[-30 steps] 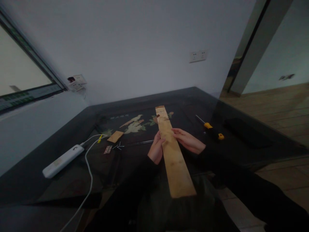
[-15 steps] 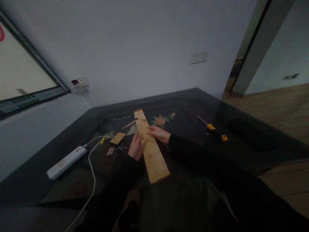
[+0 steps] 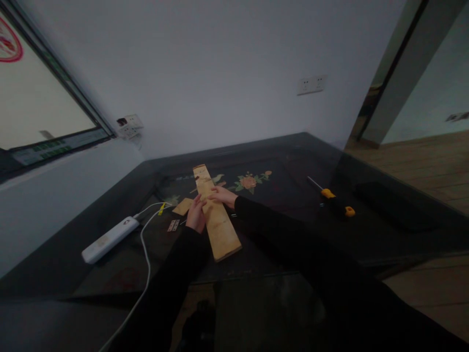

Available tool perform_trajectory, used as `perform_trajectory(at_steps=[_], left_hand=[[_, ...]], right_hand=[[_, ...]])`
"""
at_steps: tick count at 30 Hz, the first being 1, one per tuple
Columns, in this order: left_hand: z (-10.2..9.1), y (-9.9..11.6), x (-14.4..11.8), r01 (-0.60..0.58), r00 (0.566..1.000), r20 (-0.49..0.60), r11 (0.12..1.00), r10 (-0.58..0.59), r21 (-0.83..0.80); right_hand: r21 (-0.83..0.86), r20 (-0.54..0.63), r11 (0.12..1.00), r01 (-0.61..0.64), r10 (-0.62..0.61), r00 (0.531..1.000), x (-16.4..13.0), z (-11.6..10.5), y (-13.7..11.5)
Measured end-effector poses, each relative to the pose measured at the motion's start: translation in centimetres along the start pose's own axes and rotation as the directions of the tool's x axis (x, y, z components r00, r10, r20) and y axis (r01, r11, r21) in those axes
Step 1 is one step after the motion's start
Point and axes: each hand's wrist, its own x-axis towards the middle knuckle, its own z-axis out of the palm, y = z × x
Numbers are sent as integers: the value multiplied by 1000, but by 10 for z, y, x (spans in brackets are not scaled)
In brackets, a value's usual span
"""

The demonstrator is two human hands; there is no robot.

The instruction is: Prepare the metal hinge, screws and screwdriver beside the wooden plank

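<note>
Wooden and pale, the long plank (image 3: 216,215) is lying flat on the dark table (image 3: 293,234) now, where a second ago its near end was hanging over the edge toward the person's lap — it has been slid away and to the left, so the whole board is resting on the tabletop. Both hands are pressing on it: the left hand (image 3: 196,215) is wrapping over its left edge about midway, fingers curled on the wood, and the right hand (image 3: 223,195) is lying flat across the top a little farther along, fingers spread rather than closed. The plank is running from just under the palms out toward the painted flowers (image 3: 249,182). Just left of the left hand are sitting a small wooden piece (image 3: 182,206), a hinge (image 3: 173,225) and a white power strip (image 3: 110,239) with its cable. Well apart to the right — untouched — a yellow-handled screwdriver (image 3: 331,197) is lying.
</note>
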Motion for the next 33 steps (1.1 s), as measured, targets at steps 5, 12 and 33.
perform_trajectory(at_steps=[5, 12, 33], left_hand=[[3, 0, 5, -175, 985, 4, 980, 175, 100], [-54, 42, 10, -443, 833, 129, 511, 537, 736], [-96, 52, 38, -366, 929, 363, -303, -67, 880]], right_hand=[[-94, 23, 993, 71, -70, 997, -9, -5, -2], [-563, 144, 722, 403, -394, 908, -95, -96, -20], [-950, -313, 141, -280, -482, 818, -240, -305, 72]])
